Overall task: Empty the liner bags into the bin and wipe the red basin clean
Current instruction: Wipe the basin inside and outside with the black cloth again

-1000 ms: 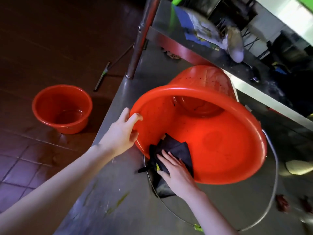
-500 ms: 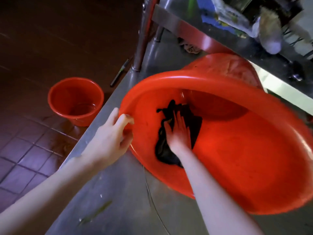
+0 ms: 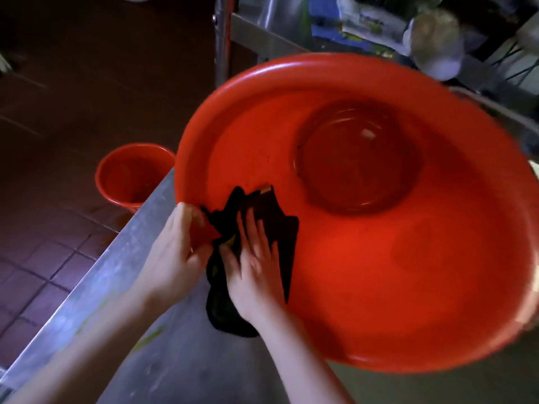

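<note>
The red basin (image 3: 379,258) sits tilted on the steel tabletop (image 3: 145,330). The left hand (image 3: 178,246) grips its near rim. The right hand (image 3: 256,260), fingers spread flat, presses a black cloth (image 3: 271,217) against the inner wall. Print on the shelf packet (image 3: 367,24) is too blurred to read.

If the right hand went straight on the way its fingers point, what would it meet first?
The right hand lies flat on the black cloth; ahead comes the cloth's far edge, then probably the bare inner wall of the red basin. Depth is unclear.
</note>
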